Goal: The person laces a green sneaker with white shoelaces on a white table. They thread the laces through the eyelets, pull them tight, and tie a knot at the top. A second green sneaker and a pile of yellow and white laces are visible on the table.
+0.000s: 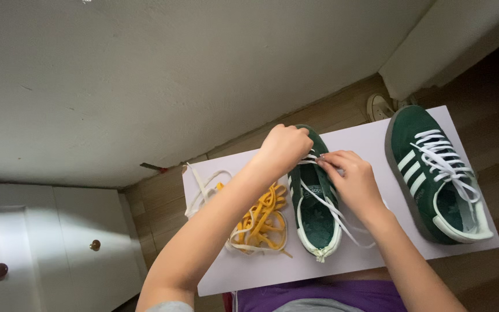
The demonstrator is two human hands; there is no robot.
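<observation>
Both hands meet over the toe end of the green sneaker (pixel 314 202) in the middle of the frame. The left hand (pixel 284 147) is curled into a narrow grip at the shoe's far tip, fingers closed over the topmost lace crossing; what exactly lies between the fingertips is hidden by the knuckles. The right hand (pixel 350 176) pinches the white lace (pixel 333 211) just beside the upper eyelets, thumb and forefinger closed on it, with the loose run of lace trailing down across the tongue and off the shoe's heel onto the desk (pixel 376 138).

Judging from this, the step in hand is threading the white lace through the eyelets nearest the toe; the lower rows look unlaced. The next move would call for feeding the lace tip cleanly through an eyelet while the other hand steadies the shoe and keeps both lace ends even.

Left of the shoe, touching nothing but the desk, lies a tangle of yellow laces (pixel 264 222) mixed with a pale cream lace (pixel 203 188). At the right of the frame, well apart, the second green sneaker (pixel 434 173) sits fully laced in white. A wood floor (pixel 163 202) shows beyond the desk's edge.
</observation>
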